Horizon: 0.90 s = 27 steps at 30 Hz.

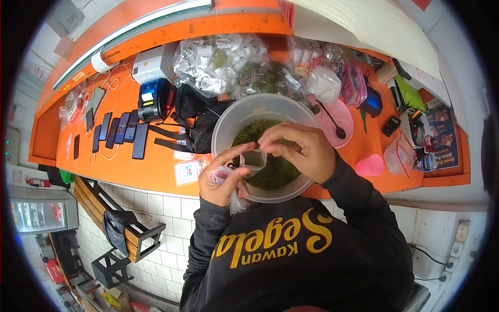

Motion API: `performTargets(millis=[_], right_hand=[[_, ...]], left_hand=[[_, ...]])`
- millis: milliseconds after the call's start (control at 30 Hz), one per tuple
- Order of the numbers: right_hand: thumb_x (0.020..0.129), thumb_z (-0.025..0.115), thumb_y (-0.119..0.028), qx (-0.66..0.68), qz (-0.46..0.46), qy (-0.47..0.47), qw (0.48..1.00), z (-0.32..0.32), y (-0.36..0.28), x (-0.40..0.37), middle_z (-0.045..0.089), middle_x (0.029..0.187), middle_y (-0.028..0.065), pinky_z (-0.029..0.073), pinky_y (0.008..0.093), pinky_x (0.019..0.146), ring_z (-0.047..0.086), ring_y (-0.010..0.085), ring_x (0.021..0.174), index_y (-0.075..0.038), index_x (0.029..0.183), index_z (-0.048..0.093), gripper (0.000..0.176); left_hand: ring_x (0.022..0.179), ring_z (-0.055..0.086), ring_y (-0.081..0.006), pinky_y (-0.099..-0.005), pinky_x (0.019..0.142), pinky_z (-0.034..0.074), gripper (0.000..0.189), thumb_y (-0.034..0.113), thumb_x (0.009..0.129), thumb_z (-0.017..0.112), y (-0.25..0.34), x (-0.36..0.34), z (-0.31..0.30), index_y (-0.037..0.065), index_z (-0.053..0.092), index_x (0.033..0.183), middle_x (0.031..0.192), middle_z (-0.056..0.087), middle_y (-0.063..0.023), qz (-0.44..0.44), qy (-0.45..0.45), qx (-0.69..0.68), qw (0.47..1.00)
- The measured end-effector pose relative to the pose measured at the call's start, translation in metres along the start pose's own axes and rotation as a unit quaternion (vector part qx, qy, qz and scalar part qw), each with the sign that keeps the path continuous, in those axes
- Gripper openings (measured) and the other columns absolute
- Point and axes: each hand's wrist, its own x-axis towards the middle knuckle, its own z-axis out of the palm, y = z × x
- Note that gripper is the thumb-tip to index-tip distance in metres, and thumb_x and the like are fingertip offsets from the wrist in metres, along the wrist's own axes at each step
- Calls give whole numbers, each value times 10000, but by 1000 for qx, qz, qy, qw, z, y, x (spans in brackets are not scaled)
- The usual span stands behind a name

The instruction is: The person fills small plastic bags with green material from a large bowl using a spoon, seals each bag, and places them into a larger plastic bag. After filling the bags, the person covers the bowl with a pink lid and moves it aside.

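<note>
Bright, even light; shadows soft. Heavy fisheye: black vignette all round, lines bow worst at 7 and 4 o'clock. Glare on plastic bags [218,60] at 12. Left hand [223,182] and right hand [304,151] sharp, unblurred.

- Orange counter [125,166]: carried all items below.
- Row of dark phones [117,132]: lay toward left end, near front edge.
- Blue-black label printer [154,99]: just beside the phones.
- White printer [153,63]: at back edge.
- Black pouch [200,119]: mid-counter.
- Clear bags of sachets [218,60]: along back edge.
- Pink plate [344,112] with black spoon [332,122]: right of centre.
- Pink cup [370,165]: near front edge, right.
</note>
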Motion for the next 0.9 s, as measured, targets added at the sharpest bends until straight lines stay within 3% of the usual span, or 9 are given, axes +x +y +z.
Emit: performTargets(millis=[133,200,267,333,567,633,700,867,900], right_hand=[[863,641,-101,95,116,50,987,5,-5,-3,641,901,84,495,318,687,637,230,794,-26,939,613,111],[878,646,-83,25,64,49,996,7,-5,-5,614,912,49,534,258,689,619,113,815,-7,949,613,108],[874,646,-82,-4,61,19,998,6,-5,-7,603,883,50,527,262,671,617,122,790,-8,932,608,102],[871,647,-82,-33,58,-9,998,5,-6,-10,592,855,52,519,266,652,614,131,765,-9,916,602,97],[857,646,-79,-55,45,9,997,10,-15,-15,565,824,66,498,290,601,591,163,744,-26,884,591,82],[835,634,-79,-23,-4,24,999,13,-16,-15,537,780,86,456,355,639,566,252,707,-39,864,542,104],[827,634,-80,-44,-21,17,999,15,-14,-18,537,786,87,460,361,643,570,261,720,-42,861,541,106],[827,641,-73,-99,-44,3,994,13,-15,-17,567,824,80,494,332,593,602,236,731,-43,907,577,107],[823,635,-80,-136,-58,-3,989,10,-14,-13,567,819,82,492,339,593,602,249,725,-52,900,578,100]], left_hand=[[594,602,-114,-183,486,452,99,9,847,668,-13,5,-13,-29,676,939,932,641,-118,91,59,102,989],[608,605,-129,-199,511,456,82,3,841,672,-5,4,-5,-27,670,918,907,644,-116,64,70,111,989],[621,607,-144,-214,536,460,67,-2,836,675,-6,4,-4,-25,664,897,882,646,-114,38,80,122,989],[651,612,-177,-253,597,472,67,-17,816,684,-14,6,-8,-19,644,870,825,639,-113,177,65,309,932],[676,603,-181,-255,616,475,98,-38,799,684,-5,-6,6,-11,636,881,831,633,-109,156,76,274,946],[671,600,-180,-253,606,473,131,-42,781,697,-5,-3,5,-10,635,893,851,635,-110,196,50,291,935],[672,601,-184,-255,603,471,165,-45,761,713,-1,-2,7,-9,637,904,842,637,-109,233,-28,351,906],[690,619,-180,-263,595,465,171,-64,737,719,-5,1,6,-4,648,881,803,637,-104,223,-32,343,912],[695,627,-184,-266,606,475,169,-27,771,707,-13,3,2,-3,632,921,835,636,-99,182,-29,320,930]])
